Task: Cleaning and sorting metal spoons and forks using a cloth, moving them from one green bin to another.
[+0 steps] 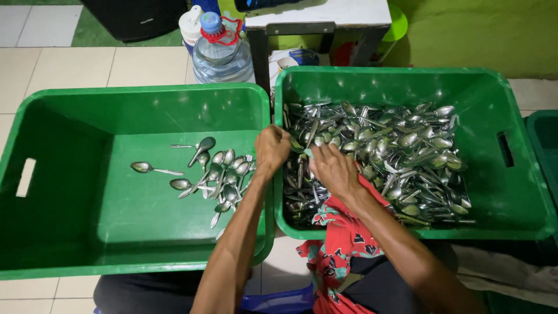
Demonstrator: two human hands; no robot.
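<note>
Two green plastic crates sit side by side on the tiled floor (52, 64). The right crate (523, 192) holds a deep heap of steel spoons (401, 157) that covers most of its bottom, thickest toward its far and right walls. The left crate (70, 192) holds only a small cluster of spoons (221, 174) near its right wall, with one spoon (148, 168) lying apart toward the middle and the rest of its bottom bare.

Both hands meet over the near-left corner of the right crate. The left hand (271, 148) is curled closed just above the rims where the two crates touch, gripping what looks like a spoon; how much it holds I cannot tell. The right hand (333, 170) rests half closed on the heap, fingers bent around spoon handles. A red patterned cloth (337, 238) hangs over the near rim of the right crate. Beyond the crates stands a clear water jug (221, 55).
</note>
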